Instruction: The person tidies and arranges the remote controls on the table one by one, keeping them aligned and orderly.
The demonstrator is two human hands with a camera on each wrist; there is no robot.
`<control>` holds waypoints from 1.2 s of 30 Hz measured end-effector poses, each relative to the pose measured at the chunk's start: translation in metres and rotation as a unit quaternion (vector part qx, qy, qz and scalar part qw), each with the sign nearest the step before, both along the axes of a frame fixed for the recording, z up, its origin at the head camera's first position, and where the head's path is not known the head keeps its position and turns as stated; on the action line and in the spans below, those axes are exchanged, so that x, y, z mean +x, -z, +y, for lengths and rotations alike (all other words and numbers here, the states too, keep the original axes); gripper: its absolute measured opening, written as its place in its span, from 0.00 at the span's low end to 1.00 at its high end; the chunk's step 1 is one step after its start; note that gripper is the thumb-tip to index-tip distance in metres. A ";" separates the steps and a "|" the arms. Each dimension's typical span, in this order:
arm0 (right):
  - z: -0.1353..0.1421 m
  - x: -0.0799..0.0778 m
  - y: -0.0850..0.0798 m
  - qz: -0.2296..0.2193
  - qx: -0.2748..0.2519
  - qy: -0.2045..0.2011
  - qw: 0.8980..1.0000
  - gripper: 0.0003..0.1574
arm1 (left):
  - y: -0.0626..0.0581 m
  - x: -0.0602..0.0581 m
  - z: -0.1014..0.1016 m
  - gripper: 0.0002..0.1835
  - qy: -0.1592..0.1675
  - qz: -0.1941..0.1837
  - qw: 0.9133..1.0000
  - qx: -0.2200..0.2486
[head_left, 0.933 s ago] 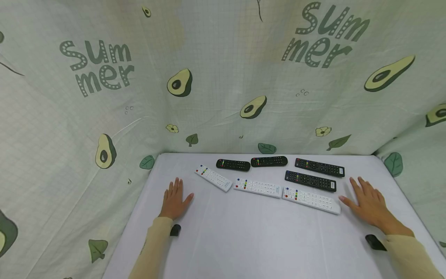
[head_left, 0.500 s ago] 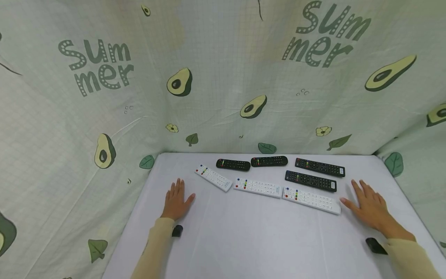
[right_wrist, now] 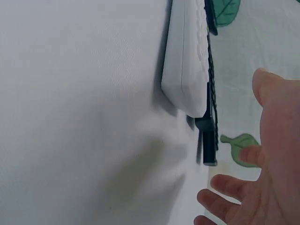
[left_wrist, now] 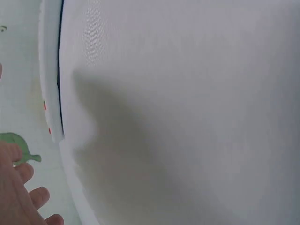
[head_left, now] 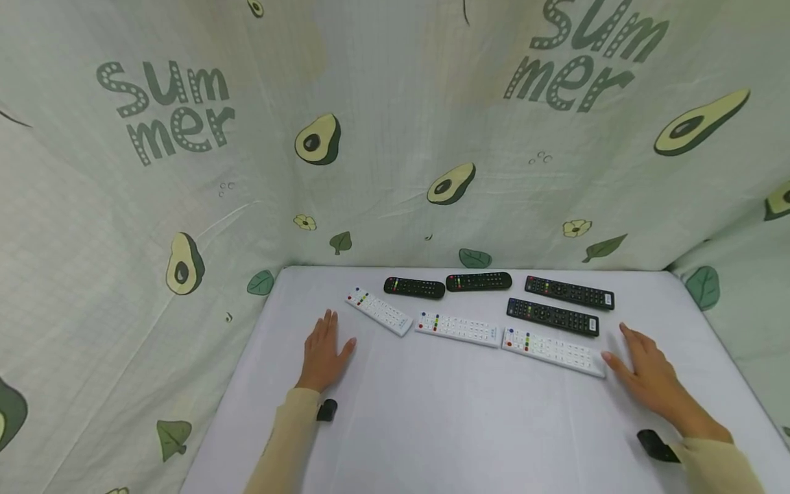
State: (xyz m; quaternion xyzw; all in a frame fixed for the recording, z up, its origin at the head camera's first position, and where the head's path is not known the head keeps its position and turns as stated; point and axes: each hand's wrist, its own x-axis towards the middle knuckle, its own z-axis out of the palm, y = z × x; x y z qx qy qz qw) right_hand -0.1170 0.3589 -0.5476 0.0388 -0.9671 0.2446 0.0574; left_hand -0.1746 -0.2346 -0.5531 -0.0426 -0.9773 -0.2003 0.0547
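Observation:
Both hands hold nothing. In the head view my left hand (head_left: pixel 325 353) is over the left part of the table, fingers extended and thumb out, left of and below a white remote control (head_left: pixel 379 311) that lies slanted. My right hand (head_left: pixel 647 374) is at the right, its thumb close to the end of another white remote control (head_left: pixel 553 353). A third white remote control (head_left: pixel 458 329) lies between those two. In the right wrist view the white remote's end (right_wrist: pixel 185 89) is beside the hand (right_wrist: pixel 276 150). The left wrist view shows fingertips (left_wrist: pixel 39 197) near a white remote (left_wrist: pixel 50 79).
Behind the white remotes lie several black ones: two rounded remotes (head_left: pixel 414 288) (head_left: pixel 479 282) and two straight remotes (head_left: pixel 553 317) (head_left: pixel 570 293) at the right. They rest on a white table (head_left: pixel 457 425). A printed cloth (head_left: pixel 382 137) hangs along the table's back edge.
My left hand has shifted a little to the right. The right hand has turned slightly and its fingers have drawn closer together. The remotes lie as before; the head view has tilted slightly.

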 end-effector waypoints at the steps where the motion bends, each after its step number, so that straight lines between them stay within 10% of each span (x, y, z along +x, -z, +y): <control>1: -0.002 0.001 -0.001 0.001 -0.009 -0.002 1.000 0.46 | -0.001 0.000 0.003 0.42 0.000 0.003 1.000 0.002; 25: -0.027 0.007 0.000 -0.037 -0.067 0.013 0.997 0.26 | -0.001 0.009 0.073 0.35 0.046 0.047 0.998 0.023; 36: -0.031 0.007 0.006 -0.074 -0.102 0.059 0.990 0.25 | -0.005 0.017 0.126 0.33 0.131 0.059 0.989 0.040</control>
